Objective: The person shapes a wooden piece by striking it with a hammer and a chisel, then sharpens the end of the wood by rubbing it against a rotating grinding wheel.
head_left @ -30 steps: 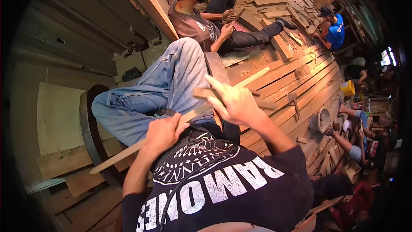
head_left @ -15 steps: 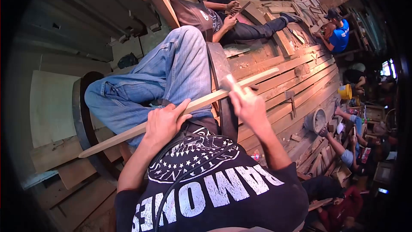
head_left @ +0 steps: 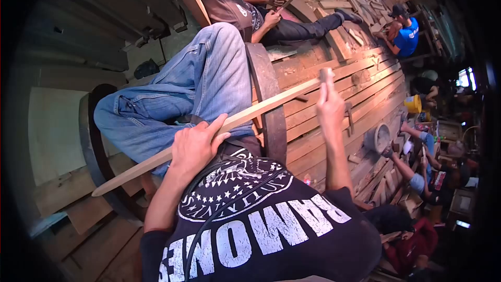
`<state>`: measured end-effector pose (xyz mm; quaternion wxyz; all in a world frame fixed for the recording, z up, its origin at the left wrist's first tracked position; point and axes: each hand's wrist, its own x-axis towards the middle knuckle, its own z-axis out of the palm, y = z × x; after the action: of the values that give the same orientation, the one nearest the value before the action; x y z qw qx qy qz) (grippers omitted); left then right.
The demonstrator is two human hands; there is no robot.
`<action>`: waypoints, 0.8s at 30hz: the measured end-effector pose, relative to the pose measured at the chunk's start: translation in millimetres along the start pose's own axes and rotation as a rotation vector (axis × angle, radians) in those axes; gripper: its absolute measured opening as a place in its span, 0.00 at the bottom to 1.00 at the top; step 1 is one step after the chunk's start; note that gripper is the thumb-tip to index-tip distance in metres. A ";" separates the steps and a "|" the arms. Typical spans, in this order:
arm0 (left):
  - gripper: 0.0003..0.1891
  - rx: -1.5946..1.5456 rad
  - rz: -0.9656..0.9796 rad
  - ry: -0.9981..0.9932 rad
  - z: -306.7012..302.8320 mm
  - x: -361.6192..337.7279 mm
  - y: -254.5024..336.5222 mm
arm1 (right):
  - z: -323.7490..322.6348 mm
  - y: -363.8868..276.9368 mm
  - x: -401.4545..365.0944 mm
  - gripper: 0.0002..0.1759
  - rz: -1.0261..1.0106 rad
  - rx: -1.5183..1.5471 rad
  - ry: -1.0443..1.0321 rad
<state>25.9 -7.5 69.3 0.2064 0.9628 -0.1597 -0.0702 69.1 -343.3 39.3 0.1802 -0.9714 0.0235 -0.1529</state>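
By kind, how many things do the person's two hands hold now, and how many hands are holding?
hands: 2 (left hand, right hand)
wooden slat: 1, in the left hand
small wooden block: 1, in the right hand
total: 4

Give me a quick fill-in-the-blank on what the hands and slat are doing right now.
The hand gripping the wooden slat mid-length is the person's ___ one.
The slat crosses the person's jeans, which are ___.
The bucket beyond the right hand is ___.
Missing words: left; blue; yellow.
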 end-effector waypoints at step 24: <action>0.23 -0.047 -0.031 -0.037 3.3 0.5 -4.0 | -1.8 -90.1 -43.1 0.28 -0.354 0.040 -0.295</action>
<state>26.9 -5.5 64.6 0.2250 0.9585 -0.1469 -0.0947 26.6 -255.4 60.6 0.1715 -0.9684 -0.1769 -0.0388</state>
